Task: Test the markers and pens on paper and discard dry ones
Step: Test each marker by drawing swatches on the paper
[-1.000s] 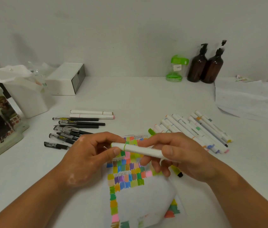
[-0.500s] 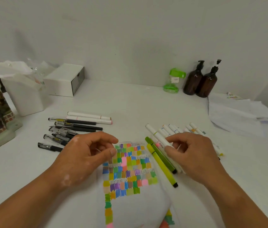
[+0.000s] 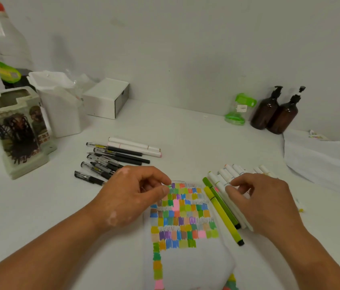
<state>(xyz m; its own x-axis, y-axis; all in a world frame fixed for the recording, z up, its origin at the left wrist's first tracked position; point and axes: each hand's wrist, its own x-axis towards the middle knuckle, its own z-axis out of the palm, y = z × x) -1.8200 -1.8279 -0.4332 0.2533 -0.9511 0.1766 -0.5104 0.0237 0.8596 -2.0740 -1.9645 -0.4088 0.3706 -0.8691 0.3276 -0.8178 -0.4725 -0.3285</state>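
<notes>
The test paper (image 3: 185,216) carries many colour swatches, so much of the testing seems done; the black pens (image 3: 121,156) left of it may remain. The right hand (image 3: 263,201) curls over the white markers (image 3: 230,170) right of the paper, and the left hand (image 3: 135,197) over its upper corner; whether either pinches anything, I cannot tell. The paper's bottom is cut off.

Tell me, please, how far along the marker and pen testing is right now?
Well along: the paper carries many rows of colour swatches and some grey scribble lines. In hand: the right hand has its fingers on the white markers beside two green pens; the left hand rests at the paper's top edge. Left: I cannot tell which markers or black pens remain untested.
</notes>
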